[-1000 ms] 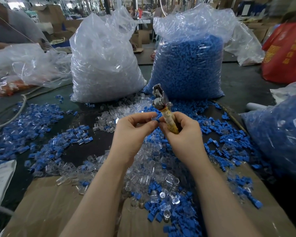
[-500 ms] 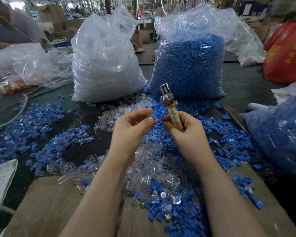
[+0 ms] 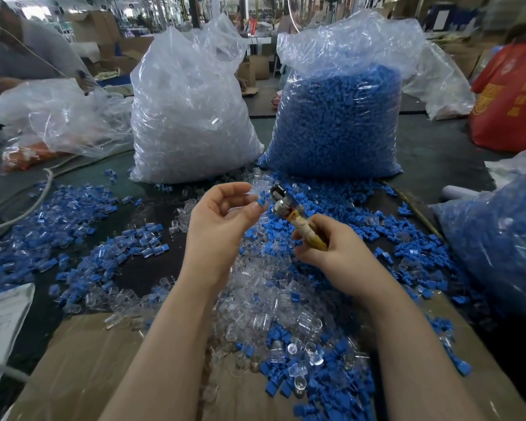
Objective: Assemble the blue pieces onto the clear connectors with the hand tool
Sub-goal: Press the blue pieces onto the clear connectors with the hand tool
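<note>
The left hand (image 3: 222, 220) pinches a small blue piece (image 3: 261, 203) between thumb and forefinger; a clear connector seems to sit against it, toward 12 o'clock, though the clear plastic is too faint against the pile behind to be sure. The other fingers curl loosely, palm turned inward.

The right hand (image 3: 331, 249) has its grip closed around the taped yellow handle of the hand tool (image 3: 289, 209). The tool's long axis runs from the fist at 4 o'clock up to the metal head at 10 o'clock, so the head points toward the pinched piece.

What counts is the small gap: the blue piece lies just beside the tool head, at about 9 o'clock from it, not touching. Closing it looks like a short sideways approach, and the left hand is the nearer and freer to make it.

Loose blue pieces (image 3: 295, 387) and clear connectors (image 3: 255, 302) cover the bench (image 3: 438, 147) below both hands.
</note>
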Available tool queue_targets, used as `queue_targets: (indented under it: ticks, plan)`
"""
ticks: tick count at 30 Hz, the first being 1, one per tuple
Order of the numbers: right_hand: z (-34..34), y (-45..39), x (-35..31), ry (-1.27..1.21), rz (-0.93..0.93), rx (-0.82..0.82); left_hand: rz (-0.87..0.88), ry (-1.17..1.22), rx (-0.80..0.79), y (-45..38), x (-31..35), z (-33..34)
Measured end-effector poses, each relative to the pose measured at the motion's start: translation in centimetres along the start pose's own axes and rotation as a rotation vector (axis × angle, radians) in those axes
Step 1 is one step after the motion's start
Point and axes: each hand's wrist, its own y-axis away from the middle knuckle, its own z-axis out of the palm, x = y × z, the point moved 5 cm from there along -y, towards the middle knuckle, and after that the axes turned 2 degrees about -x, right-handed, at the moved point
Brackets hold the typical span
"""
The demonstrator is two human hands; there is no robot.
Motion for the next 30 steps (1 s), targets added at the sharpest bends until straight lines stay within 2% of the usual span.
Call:
queue_targets:
  ticks: [19, 30]
  plan:
    - [0.67, -0.01, -0.23, 0.201, -0.030, -0.044, 0.015, -0.014, -0.057, -0.04, 0.11, -0.07]
    - [0.42, 0.09, -0.17, 0.324, -0.034, 0.047, -0.019, 0.050, -0.067, -0.01, -0.23, 0.18]
